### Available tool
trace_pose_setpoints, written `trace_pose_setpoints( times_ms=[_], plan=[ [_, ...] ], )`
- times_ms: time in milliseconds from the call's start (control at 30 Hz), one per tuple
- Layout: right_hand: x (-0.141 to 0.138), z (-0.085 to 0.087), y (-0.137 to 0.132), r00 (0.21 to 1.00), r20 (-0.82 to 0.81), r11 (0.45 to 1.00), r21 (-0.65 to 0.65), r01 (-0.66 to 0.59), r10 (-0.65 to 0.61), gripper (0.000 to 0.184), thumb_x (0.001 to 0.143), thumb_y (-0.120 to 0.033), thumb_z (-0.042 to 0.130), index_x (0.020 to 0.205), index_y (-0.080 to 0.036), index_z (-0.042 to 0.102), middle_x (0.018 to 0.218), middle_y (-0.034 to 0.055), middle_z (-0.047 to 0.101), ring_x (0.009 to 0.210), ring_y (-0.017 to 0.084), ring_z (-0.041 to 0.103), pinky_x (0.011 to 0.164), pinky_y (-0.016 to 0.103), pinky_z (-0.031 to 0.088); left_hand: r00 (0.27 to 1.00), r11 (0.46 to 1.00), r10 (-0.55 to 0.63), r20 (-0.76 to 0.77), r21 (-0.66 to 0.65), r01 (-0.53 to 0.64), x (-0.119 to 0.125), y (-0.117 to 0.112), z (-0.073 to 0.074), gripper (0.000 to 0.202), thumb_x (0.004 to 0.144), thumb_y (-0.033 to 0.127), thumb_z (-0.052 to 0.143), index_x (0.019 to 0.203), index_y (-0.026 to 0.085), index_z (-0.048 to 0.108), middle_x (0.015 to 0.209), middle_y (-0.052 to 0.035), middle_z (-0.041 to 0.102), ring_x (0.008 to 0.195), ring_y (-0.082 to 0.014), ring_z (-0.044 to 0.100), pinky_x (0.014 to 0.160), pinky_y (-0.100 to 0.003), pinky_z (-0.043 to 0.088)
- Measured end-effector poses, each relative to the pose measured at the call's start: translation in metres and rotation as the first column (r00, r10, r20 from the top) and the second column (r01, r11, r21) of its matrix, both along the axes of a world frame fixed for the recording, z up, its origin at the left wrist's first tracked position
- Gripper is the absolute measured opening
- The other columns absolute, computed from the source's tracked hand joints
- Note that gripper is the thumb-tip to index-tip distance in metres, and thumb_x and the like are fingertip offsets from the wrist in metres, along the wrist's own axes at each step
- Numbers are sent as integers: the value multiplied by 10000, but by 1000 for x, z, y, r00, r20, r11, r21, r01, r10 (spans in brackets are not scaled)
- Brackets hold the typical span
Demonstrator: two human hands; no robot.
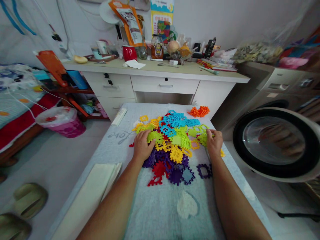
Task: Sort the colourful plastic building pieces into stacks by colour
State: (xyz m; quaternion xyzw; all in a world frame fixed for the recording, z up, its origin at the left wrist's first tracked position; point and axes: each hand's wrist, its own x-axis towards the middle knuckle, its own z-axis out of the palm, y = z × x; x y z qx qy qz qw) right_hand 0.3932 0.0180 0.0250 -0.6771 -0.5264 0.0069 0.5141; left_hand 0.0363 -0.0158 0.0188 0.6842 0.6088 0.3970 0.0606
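Observation:
A heap of flat plastic interlocking tiles [172,140] in blue, green, yellow, red, purple and orange lies on a pale grey-blue cloth [160,206] covering a low table. My left hand [143,146] rests on the heap's left side, fingers curled over a light green tile [154,136]. My right hand [214,142] sits at the heap's right edge, fingers closed on a green tile [203,138]. A small orange cluster [199,111] lies apart at the far right.
A cream folded pad [92,196] lies at the cloth's near left; a white remote-like bar [119,116] at its far left. Behind stands a cluttered white desk [160,71]. An open washer door [275,143] is at the right, a pink bin [62,121] and bed at the left.

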Motion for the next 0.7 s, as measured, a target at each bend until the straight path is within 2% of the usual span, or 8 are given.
trace_pose_setpoints(
  times_ms=[167, 300, 467, 533, 567, 633, 667, 700],
  plan=[
    [6, -5, 1, 1000, -9, 999, -18, 29, -29, 448, 901, -570, 446, 855, -188, 675, 922, 125, 644, 978, 284, 564, 924, 444, 433, 995, 995, 96, 19, 39, -97, -4, 2, -4, 434, 840, 323, 578, 1253, 190, 577, 1312, -144, 614, 1259, -314, 539, 1100, -492, 405],
    [14, 2, -3, 998, 51, 998, -57, -27, 30, 492, 945, -527, 321, 882, -204, 687, 991, 137, 673, 1060, 298, 564, 982, 488, 400, 993, 993, 109, 33, 32, -110, -8, 5, -9, 356, 869, 339, 544, 1197, 212, 601, 1273, -127, 633, 1238, -305, 550, 1093, -502, 400],
    [20, 28, -14, 976, 146, 968, -217, -126, 159, 294, 799, -412, 544, 904, -196, 714, 978, 113, 690, 866, 253, 612, 859, 429, 473, 992, 992, 120, 39, 35, -121, -8, 5, -9, 358, 868, 402, 572, 1178, 227, 604, 1245, -108, 647, 1228, -304, 558, 1093, -498, 399],
    [14, 37, -21, 941, 127, 906, -336, -256, 313, 273, 789, -337, 541, 933, -199, 728, 900, 77, 706, 744, 212, 606, 760, 371, 490, 992, 993, 117, 47, 29, -118, -8, 5, -8, 368, 854, 406, 586, 1171, 220, 607, 1236, -113, 651, 1213, -306, 566, 1086, -496, 406],
    [10, 41, -25, 902, 96, 843, -411, -348, 420, 273, 802, -312, 527, 943, -205, 734, 864, 58, 712, 711, 199, 605, 720, 344, 490, 992, 993, 115, 53, 25, -117, -8, 5, -8, 370, 849, 404, 588, 1166, 215, 609, 1232, -116, 652, 1205, -305, 570, 1082, -494, 410],
    [-1, 46, -32, 784, 18, 655, -561, -506, 621, 285, 841, -283, 495, 959, -212, 745, 817, 31, 720, 695, 185, 616, 681, 307, 486, 992, 993, 115, 59, 18, -117, -7, 6, -8, 373, 844, 403, 585, 1161, 206, 612, 1228, -121, 656, 1195, -306, 574, 1077, -495, 414],
    [-5, 46, -34, 733, -5, 574, -618, -537, 680, 297, 861, -269, 477, 966, -209, 748, 812, 29, 724, 705, 183, 627, 681, 298, 487, 991, 993, 116, 60, 15, -118, -8, 6, -8, 373, 844, 401, 582, 1160, 204, 613, 1227, -121, 658, 1193, -306, 575, 1076, -495, 413],
    [-9, 46, -35, 706, 0, 531, -658, -533, 708, 311, 878, -252, 459, 972, -203, 751, 826, 35, 730, 731, 185, 640, 696, 294, 491, 991, 993, 116, 61, 13, -117, -8, 6, -8, 373, 843, 399, 580, 1158, 202, 615, 1226, -121, 660, 1191, -306, 576, 1074, -494, 414]
  ],
)
